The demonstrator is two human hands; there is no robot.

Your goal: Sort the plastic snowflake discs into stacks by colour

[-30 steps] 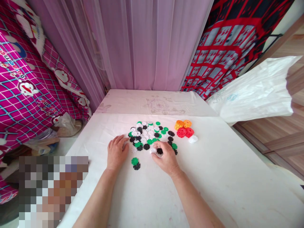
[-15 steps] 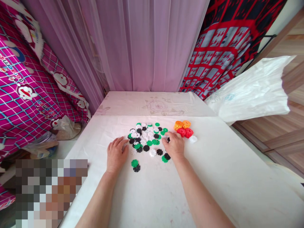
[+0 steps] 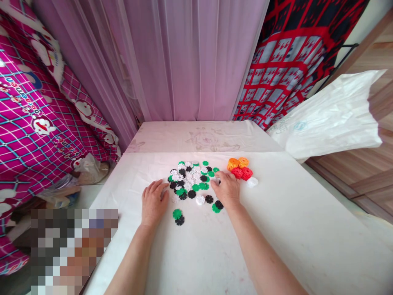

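A loose pile of snowflake-shaped plastic discs (image 3: 191, 177), in white, green and black, lies on the white-covered table. My left hand (image 3: 154, 203) rests at the pile's left edge, fingers apart and holding nothing. On the other side, my right hand (image 3: 227, 189) lies palm down with thumb and index finger apart, around a dark disc that is partly hidden by it. Close to the right wrist, a black disc (image 3: 219, 204) overlaps a green disc (image 3: 216, 208). Nearer to me, another green disc (image 3: 177, 214) overlaps a black disc (image 3: 179, 221).
Beyond my right hand stand orange stacks (image 3: 233, 164) and red stacks (image 3: 246, 173) of discs, with a white stack (image 3: 252, 182) beside them. A white plastic bag (image 3: 331, 119) sits at the table's right edge. Purple curtains (image 3: 190, 61) hang behind the table (image 3: 196, 254).
The whole view has shifted slightly right and down. Both hands keep nearly the same places beside the pile, and the discs look unmoved.
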